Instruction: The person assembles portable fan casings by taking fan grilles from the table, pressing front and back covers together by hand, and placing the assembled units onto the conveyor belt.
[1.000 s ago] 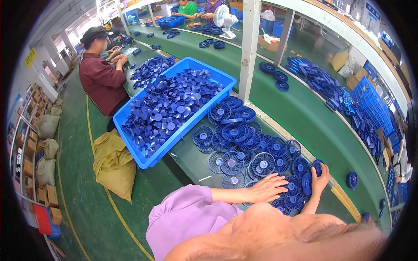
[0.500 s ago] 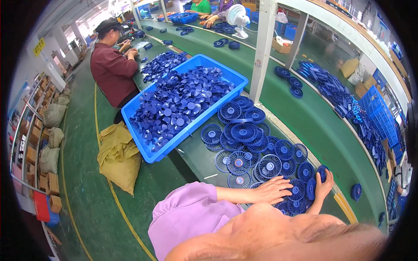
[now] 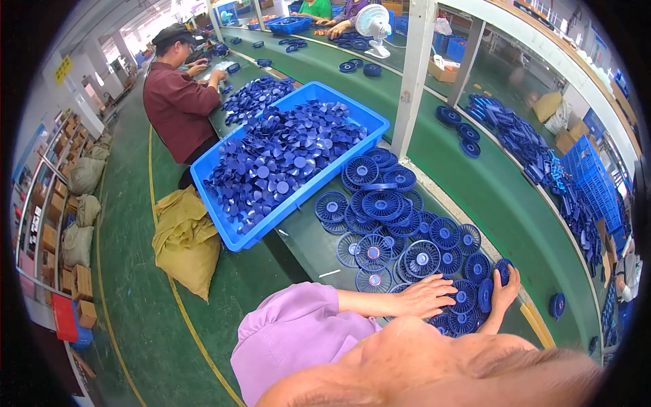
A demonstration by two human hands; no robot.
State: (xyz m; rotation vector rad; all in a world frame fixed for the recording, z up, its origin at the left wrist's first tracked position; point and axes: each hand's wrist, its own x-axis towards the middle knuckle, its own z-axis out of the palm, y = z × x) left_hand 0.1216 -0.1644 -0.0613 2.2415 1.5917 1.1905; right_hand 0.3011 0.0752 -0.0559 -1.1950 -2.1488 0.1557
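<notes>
A pile of dark blue round fan grilles [image 3: 383,205], spoked like small wheels, covers the green work table [image 3: 305,234]. My left hand [image 3: 426,296] lies palm down on the near part of the pile, its fingers stretched out over the grilles. At the pile's right edge, my right hand [image 3: 503,296] curls round one blue fan grille [image 3: 503,270] standing tilted on its edge. Another grille [image 3: 485,296] leans on its side just left of that hand. The undersides of both hands are hidden.
A blue tub [image 3: 298,198] heaped with small blue discs stands beyond the pile. The green conveyor [image 3: 475,190] runs along the right behind a white post [image 3: 412,81], carrying several round parts. A co-worker in maroon [image 3: 178,102] works at far left, near an olive sack [image 3: 186,241].
Round parts on the conveyor have shifted a little nearer. The view has moved slightly. My hands keep their places on the grilles, and the co-worker's hands have moved.
</notes>
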